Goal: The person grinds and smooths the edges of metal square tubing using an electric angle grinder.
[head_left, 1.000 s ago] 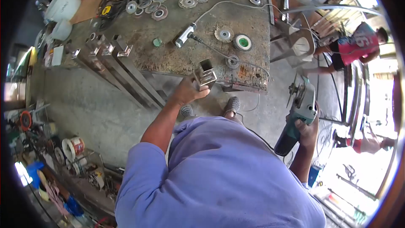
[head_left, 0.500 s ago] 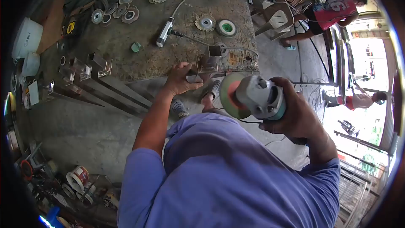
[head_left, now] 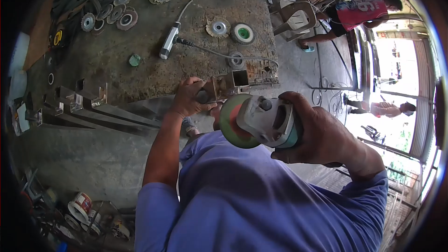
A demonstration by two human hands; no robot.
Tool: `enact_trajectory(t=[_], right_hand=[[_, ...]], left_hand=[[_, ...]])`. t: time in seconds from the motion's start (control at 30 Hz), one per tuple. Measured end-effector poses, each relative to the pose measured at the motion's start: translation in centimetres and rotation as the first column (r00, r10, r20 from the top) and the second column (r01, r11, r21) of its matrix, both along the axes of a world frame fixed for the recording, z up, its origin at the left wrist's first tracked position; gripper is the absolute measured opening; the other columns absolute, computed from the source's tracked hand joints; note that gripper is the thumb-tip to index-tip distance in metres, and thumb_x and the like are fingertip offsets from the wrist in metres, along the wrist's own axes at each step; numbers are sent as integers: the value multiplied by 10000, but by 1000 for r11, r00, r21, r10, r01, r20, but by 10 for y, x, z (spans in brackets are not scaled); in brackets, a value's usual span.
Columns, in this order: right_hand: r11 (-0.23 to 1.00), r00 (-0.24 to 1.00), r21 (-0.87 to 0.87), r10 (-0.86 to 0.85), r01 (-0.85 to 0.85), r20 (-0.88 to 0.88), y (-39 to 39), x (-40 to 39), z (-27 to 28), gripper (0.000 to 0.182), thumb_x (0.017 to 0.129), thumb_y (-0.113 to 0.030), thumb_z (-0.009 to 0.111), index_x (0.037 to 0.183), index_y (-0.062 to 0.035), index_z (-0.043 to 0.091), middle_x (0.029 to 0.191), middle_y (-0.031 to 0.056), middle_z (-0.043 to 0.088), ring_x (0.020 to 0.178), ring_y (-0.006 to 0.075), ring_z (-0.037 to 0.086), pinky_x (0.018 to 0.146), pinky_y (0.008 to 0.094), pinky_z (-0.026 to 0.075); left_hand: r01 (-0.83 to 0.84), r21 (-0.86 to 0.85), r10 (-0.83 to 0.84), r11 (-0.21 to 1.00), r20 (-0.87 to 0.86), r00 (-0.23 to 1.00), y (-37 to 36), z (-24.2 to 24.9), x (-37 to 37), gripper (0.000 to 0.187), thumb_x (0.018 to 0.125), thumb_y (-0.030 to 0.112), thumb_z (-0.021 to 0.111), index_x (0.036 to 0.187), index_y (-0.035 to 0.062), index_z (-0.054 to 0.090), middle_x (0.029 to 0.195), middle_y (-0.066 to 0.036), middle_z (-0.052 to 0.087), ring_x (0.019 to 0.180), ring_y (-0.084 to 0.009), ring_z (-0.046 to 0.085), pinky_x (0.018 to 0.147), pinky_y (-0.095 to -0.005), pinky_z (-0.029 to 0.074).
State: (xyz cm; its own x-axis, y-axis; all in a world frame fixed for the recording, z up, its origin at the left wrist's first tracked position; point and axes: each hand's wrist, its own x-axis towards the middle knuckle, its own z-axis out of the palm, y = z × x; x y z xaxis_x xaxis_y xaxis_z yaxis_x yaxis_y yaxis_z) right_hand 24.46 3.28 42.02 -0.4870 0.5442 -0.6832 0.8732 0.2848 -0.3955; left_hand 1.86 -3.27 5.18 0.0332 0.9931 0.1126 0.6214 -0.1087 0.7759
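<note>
My left hand [head_left: 189, 99] grips a square metal tube [head_left: 225, 87] at the front edge of the worn workbench [head_left: 154, 77]. The tube's open end faces up and to the right. In my right hand [head_left: 324, 133] is an angle grinder [head_left: 273, 119], its fingers wrapped round the body. The grinder's green-edged disc [head_left: 228, 123] hangs just below the tube in this view, overlapping its lower edge. Several other square tubes with end plates [head_left: 95, 97] lean against the bench edge on the left.
Grinding discs [head_left: 122, 11] are scattered over the bench, with a green-centred wheel [head_left: 243, 33] near the right. A power strip [head_left: 170, 41] trails its cord there. A plastic chair [head_left: 296, 16] and two people [head_left: 364, 11] are at right. Buckets [head_left: 80, 206] stand at lower left.
My right hand has brought the grinder left, closer to the tube and my left hand. The bench has shifted left in view as the camera turned. My left hand keeps hold of the tube.
</note>
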Motion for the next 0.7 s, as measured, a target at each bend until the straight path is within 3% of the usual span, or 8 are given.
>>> enact_trajectory(t=[0.13, 0.23, 0.43, 0.53, 0.7], right_hand=[[999, 999, -28, -19, 20, 33, 3, -5, -2, 1012, 653, -291, 941, 1428, -11, 353, 1069, 233, 703, 978, 406, 719, 848, 441, 576], [999, 998, -46, -22, 24, 52, 5, -11, -2, 1014, 653, -292, 942, 1429, -10, 352, 1068, 232, 704, 982, 406, 719, 851, 437, 575], [998, 999, -62, -16, 18, 44, 7, -16, -4, 1023, 655, -295, 943, 1436, -20, 342, 1070, 231, 705, 985, 405, 720, 848, 439, 575], [999, 999, -37, 7, -6, 33, 6, -18, -4, 1027, 656, -294, 942, 1442, -26, 337, 1080, 233, 702, 982, 408, 720, 848, 441, 575], [998, 1000, -68, 8, -9, -5, 5, -23, -7, 1034, 662, -291, 939, 1451, -31, 323, 1090, 241, 695, 988, 425, 714, 851, 448, 574]], left_hand=[[-11, -26, 12, 1000, 13, 1000, 0, 0, 0, 760, 542, 512, 916, 1140, 106, 680, 1237, -146, 597, 1128, -376, 586, 1004, -483, 471], [20, -39, -19, 999, 22, 1000, -1, -9, -2, 760, 598, 533, 886, 1241, 190, 668, 1239, -95, 588, 1178, -328, 541, 1029, -452, 407], [17, -5, -17, 1000, 47, 999, -3, -16, -3, 744, 605, 525, 891, 1224, 180, 665, 1237, -88, 590, 1173, -320, 549, 1025, -453, 410], [-13, -7, 14, 1000, 45, 999, -2, -18, 0, 785, 497, 498, 944, 1152, 155, 681, 1239, -112, 596, 1150, -372, 579, 1016, -500, 462], [-8, 0, 8, 1000, 67, 998, 0, -20, 1, 795, 499, 513, 942, 1161, 161, 677, 1242, -103, 595, 1153, -367, 576, 1017, -498, 461]])
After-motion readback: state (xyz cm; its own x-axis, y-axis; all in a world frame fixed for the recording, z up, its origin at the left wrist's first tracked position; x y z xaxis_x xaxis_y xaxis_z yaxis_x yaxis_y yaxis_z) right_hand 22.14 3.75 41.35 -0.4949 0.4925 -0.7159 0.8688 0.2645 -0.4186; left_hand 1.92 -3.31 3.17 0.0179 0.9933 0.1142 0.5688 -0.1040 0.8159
